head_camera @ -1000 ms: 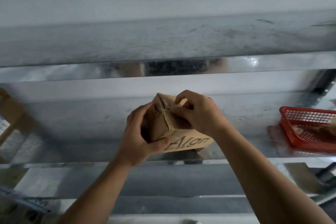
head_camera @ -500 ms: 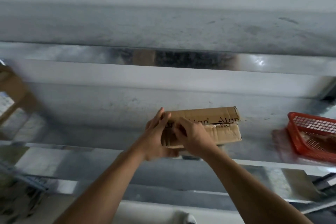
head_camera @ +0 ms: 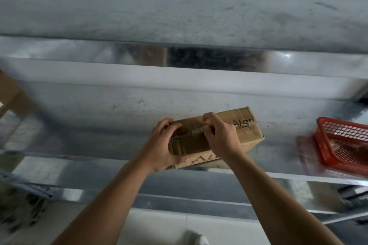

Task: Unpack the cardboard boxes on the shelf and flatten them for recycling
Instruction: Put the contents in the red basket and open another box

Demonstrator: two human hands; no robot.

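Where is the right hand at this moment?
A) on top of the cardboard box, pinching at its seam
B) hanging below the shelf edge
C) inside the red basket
A: the right hand curls its fingers onto the top of the cardboard box and pinches at its seam, while the left hand grips the box's left end; the red basket stands apart to the right.

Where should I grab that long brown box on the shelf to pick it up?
Probably by its left end, coming from the open front of the shelf. The cardboard box lies flat, long and narrow, so fingers can wrap its short width there, thumb on the front face, as the left hand does. The right hand pinches a tape strip on top.
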